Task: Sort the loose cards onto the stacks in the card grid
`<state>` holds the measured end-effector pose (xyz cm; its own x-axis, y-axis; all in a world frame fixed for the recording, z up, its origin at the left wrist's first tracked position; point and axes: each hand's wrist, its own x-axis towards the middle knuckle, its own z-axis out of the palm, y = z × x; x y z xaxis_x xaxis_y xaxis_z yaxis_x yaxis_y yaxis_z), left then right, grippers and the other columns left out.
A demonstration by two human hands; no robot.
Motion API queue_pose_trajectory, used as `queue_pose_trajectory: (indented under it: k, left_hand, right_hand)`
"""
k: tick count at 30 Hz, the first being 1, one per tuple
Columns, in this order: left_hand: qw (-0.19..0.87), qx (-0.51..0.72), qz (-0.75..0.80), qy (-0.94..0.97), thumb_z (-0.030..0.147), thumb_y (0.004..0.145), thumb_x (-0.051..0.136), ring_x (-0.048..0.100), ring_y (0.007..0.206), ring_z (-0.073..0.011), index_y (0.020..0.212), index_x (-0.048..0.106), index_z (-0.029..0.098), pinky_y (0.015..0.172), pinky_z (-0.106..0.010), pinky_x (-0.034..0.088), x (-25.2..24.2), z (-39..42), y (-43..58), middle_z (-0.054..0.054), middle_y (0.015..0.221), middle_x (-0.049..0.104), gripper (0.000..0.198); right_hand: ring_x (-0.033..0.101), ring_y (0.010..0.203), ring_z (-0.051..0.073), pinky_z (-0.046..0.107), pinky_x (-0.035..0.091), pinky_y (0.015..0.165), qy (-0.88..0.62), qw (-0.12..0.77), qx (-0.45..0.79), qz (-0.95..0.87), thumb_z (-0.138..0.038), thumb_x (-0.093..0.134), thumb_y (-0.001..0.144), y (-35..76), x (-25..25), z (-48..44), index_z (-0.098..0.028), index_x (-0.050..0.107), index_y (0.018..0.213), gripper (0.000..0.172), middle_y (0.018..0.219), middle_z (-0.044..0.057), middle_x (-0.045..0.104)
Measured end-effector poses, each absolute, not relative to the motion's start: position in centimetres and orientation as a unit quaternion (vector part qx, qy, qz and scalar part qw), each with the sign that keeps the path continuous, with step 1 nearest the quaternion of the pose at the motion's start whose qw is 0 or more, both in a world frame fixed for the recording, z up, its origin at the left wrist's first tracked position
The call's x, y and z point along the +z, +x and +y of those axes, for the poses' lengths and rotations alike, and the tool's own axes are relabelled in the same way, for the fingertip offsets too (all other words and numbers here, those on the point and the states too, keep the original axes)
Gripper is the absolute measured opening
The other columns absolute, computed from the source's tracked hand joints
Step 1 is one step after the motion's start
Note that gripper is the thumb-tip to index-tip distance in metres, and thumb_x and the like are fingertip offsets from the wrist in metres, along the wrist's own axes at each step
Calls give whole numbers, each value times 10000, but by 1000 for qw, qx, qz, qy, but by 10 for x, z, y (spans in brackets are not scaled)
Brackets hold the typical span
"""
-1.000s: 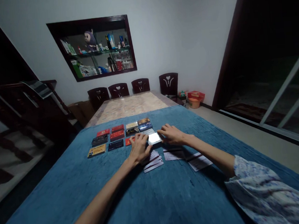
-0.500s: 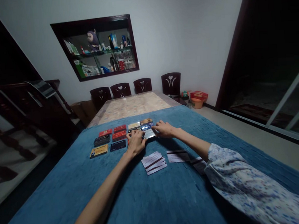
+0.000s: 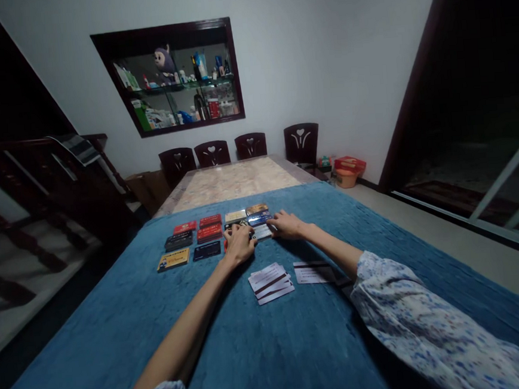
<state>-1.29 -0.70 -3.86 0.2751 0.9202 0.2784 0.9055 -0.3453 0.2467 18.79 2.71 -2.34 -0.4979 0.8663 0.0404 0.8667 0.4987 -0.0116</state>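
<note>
A stack of whitish cards (image 3: 264, 232) lies at the front right of several card stacks on the blue cloth. My left hand (image 3: 240, 244) is at its left edge, fingers curled and thumb against the stack; it partly hides a black patterned card (image 3: 231, 225) and a red one. From the right, my right hand (image 3: 290, 224) presses bent fingertips to the same stack's edge. Just behind are a blue card stack (image 3: 259, 219) and a gold-brown one (image 3: 257, 208). Nearer me lie a fanned pile of white cards (image 3: 270, 282) with dark stripes and another white striped card (image 3: 313, 272).
To the left stand red card stacks (image 3: 209, 232), a dark stack (image 3: 179, 241), a yellow card stack (image 3: 173, 260) and a navy card (image 3: 207, 251). Blue cloth (image 3: 236, 352) covers the near table. Chairs (image 3: 301, 143) line the far end. My right sleeve partly covers another card.
Both hands stay at the whitish stack, with slight finger shifts; the right fingertips have drawn to its right edge. The whole view has shifted a little.
</note>
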Motion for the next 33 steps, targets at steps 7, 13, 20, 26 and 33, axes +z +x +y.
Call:
queue_pose_trajectory:
  k: [7,13,20,26,33]
  left_hand:
    - [53,197,583,786,251,840,633,470,1161,-278,1061,685,251,959,-448,296,-43,0,-14,-72,1121,683,227]
    - [64,197,595,777,274,845,645,463,1179,-289,1065,708,264,936,-438,305,-42,0,-12,-70,1171,687,229]
    - [42,202,584,785,282,857,649,466,1174,-301,1056,711,264,944,-457,301,-39,-8,-13,-67,1162,700,210]
    - [2,235,561,794,257,866,639,450,1182,-290,1016,719,254,977,-492,280,-40,-17,-17,-67,1175,678,170]
    - [-9,259,520,814,201,867,622,483,1161,-285,968,724,232,994,-529,277,-42,-44,-23,-73,1156,683,146]
  right_hand:
    - [516,1130,285,343,455,816,-496,27,0,-868,-338,598,900,190,-22,26,-240,664,1136,263,1202,123,621]
    - [544,1116,266,323,444,831,-496,33,0,-868,-295,610,891,190,-20,24,-233,669,1145,267,1205,108,635]
    - [546,1129,273,323,440,814,-499,27,-4,-866,-289,611,891,192,-15,17,-246,652,1213,328,1209,106,649]
    - [541,1123,271,313,417,787,-505,37,-17,-862,-328,567,927,199,-12,7,-244,598,1306,390,1216,105,651]
    - [531,1066,257,309,364,756,-475,87,-27,-875,-262,573,929,207,-15,-14,-239,686,1174,270,1134,95,674]
